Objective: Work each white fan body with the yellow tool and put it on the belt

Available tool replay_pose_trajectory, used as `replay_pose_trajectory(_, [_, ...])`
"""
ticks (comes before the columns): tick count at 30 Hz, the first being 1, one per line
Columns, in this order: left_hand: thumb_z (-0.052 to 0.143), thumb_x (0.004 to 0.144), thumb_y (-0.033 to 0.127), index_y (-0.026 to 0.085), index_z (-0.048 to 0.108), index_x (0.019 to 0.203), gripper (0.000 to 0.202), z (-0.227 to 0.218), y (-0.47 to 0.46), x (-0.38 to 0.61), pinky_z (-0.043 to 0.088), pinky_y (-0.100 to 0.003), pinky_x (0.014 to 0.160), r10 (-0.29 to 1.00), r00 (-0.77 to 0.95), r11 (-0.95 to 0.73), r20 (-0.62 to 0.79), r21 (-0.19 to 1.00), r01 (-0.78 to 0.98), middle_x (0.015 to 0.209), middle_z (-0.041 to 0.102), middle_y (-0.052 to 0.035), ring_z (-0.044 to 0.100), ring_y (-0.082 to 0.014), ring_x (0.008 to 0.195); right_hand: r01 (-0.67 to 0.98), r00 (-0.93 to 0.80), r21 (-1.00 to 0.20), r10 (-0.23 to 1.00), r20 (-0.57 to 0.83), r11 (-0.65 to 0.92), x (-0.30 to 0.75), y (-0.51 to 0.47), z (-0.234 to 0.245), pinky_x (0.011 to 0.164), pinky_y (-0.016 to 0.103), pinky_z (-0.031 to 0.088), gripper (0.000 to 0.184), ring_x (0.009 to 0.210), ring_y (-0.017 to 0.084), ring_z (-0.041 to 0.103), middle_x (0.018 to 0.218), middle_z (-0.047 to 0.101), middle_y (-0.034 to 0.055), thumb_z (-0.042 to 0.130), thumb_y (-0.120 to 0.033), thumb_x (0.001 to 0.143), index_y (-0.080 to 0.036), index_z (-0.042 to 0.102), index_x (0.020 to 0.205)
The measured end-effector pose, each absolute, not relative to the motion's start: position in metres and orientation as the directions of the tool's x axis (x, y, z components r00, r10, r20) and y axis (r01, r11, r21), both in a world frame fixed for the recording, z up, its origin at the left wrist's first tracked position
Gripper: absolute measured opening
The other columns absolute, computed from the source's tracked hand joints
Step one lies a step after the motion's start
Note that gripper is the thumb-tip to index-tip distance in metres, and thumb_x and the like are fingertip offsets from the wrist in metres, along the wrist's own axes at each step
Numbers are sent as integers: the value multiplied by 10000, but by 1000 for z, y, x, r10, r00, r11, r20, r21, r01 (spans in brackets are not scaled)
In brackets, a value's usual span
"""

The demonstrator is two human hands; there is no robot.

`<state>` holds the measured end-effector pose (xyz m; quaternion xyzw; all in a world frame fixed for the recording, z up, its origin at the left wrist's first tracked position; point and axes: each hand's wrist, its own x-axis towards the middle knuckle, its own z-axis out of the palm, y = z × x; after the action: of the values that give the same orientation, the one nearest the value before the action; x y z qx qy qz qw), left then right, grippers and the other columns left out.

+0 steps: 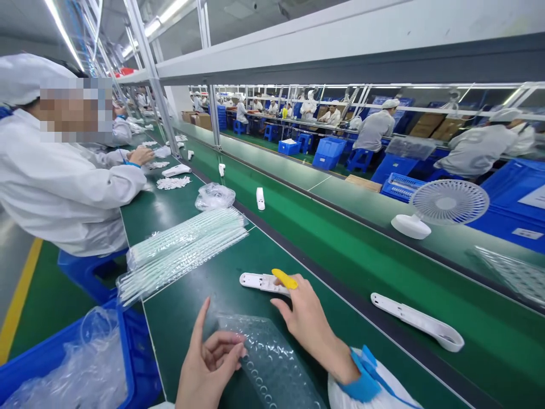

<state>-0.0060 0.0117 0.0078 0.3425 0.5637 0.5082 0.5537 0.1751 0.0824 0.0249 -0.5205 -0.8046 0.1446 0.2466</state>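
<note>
Left hand: the left hand [208, 363] sits low at the desk edge, fingers loosely curled, fingertips pinching the near edge of a clear bubble-wrap bag [268, 363]; thumb raised and free.
Right hand: the right hand [309, 324] reaches forward, palm down, fingers together on the end of a white plastic part [260, 282]; a yellow finger cot [284, 279] covers one fingertip. It looks like a light press more than a full grasp, though the fingers hide the contact.
Where the pieces are: the white plastic part lies flat on the green desk [213, 295], just beyond the bag and apart from it; the bag lies flat between the two hands.
Doing it well: I'd say the bag mouth wants holding open and steady with the left pinch while the right lifts the part by its end, keeping it level so it does not snag the bubbles.
Surface: green matting, smooth; a dark conveyor strip [340, 295] runs alongside, carrying a long white housing [419, 322] to the right and a small white piece [260, 199] further up.
On the desk: a stack of bagged white strips [183, 247] lies left of the part; a crumpled clear bag [214, 196] beyond it.
Room: a busy line, a co-worker [63, 170] in white coat and cap on the left, a desk fan [443, 207] across the belt, blue crates [327, 152] behind, a blue bin [128, 363] with plastic film at near left.
</note>
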Motion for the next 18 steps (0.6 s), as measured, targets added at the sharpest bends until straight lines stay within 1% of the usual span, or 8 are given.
replay_pose_trajectory(1, [704, 652, 381, 257, 44, 1364, 979, 8, 12, -5, 514, -255, 529, 947, -160, 249, -278, 952, -179, 723, 656, -16, 609, -164, 616, 736, -292, -583, 938, 185, 344, 174, 74, 28, 796, 360, 396, 193, 898, 209, 505, 965, 563, 88, 489, -223, 825, -144, 520, 998])
replay_pose_trajectory(3, [712, 643, 373, 232, 66, 1359, 974, 9, 13, -3, 510, -251, 518, 948, -168, 240, -270, 954, -183, 709, 660, -17, 605, -161, 606, 644, -230, -754, 973, -31, 128, 170, 56, 30, 772, 351, 404, 182, 843, 200, 527, 881, 581, 65, 508, -315, 812, -161, 538, 903])
replay_pose_trajectory(5, [725, 628, 364, 199, 95, 1346, 969, 11, 12, -1, 512, -252, 529, 948, -157, 247, -278, 949, -194, 708, 668, -23, 605, -161, 608, 522, -223, -849, 947, -231, -84, 166, 42, 29, 707, 326, 413, 155, 759, 187, 536, 777, 577, 44, 541, -318, 766, -165, 525, 790])
replay_pose_trajectory(6, [724, 626, 371, 173, 131, 1330, 941, 13, 12, 0, 515, -257, 544, 944, -144, 266, -298, 942, -205, 719, 674, -35, 609, -165, 622, 446, -222, -881, 933, -282, -160, 164, 38, 28, 673, 309, 412, 141, 715, 175, 534, 731, 567, 34, 549, -300, 746, -167, 505, 749])
replay_pose_trajectory(10, [701, 630, 435, 79, 346, 1137, 714, 19, 11, 1, 529, -284, 629, 906, -68, 388, -417, 886, -255, 819, 682, -135, 624, -211, 759, 138, -217, -945, 922, -322, -297, 165, 37, 24, 589, 262, 387, 190, 582, 124, 506, 626, 527, -5, 572, -297, 688, -173, 429, 677])
replay_pose_trajectory(13, [718, 607, 432, 83, 326, 1153, 758, 20, 9, 2, 532, -293, 634, 894, -78, 409, -441, 875, -258, 823, 684, -132, 622, -215, 770, 47, -241, -932, 902, -359, -359, 167, 40, 23, 571, 259, 381, 248, 558, 118, 502, 624, 535, -6, 607, -327, 656, -167, 425, 709])
replay_pose_trajectory(16, [734, 588, 406, 102, 247, 1241, 869, 21, 8, 2, 522, -273, 557, 904, -126, 375, -409, 899, -227, 719, 682, -66, 605, -179, 642, 79, -255, -916, 881, -399, -392, 167, 38, 20, 596, 293, 403, 248, 585, 144, 522, 665, 563, 18, 602, -325, 669, -164, 441, 766])
replay_pose_trajectory(18, [733, 589, 396, 112, 245, 1250, 869, 21, 9, 2, 506, -260, 505, 911, -136, 359, -389, 911, -202, 669, 670, -38, 585, -164, 576, 234, -143, -930, 936, -323, -285, 166, 35, 17, 693, 347, 412, 224, 715, 191, 545, 773, 582, 59, 614, -266, 656, -154, 496, 810])
